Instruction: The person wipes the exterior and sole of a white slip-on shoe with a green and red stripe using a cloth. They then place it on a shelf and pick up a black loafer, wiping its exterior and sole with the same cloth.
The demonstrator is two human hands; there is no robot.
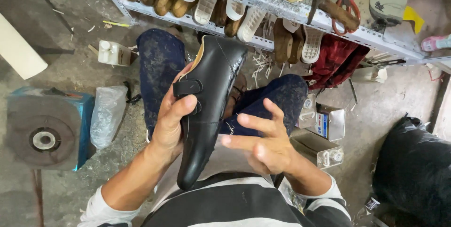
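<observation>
The left hand (171,121) gripped a black shoe (206,109), toe at 6 o'clock, over the lap. The right hand (263,145) was open, just beside it at 3 o'clock. Holding it steady would help, I think.

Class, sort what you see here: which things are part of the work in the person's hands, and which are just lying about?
In hand:
black leather shoe, gripped by the left hand
right hand, open beside the shoe

Lying about:
shoe soles on the metal shelf
red-handled scissors
clear plastic bag
open metal tin
black sack
</observation>
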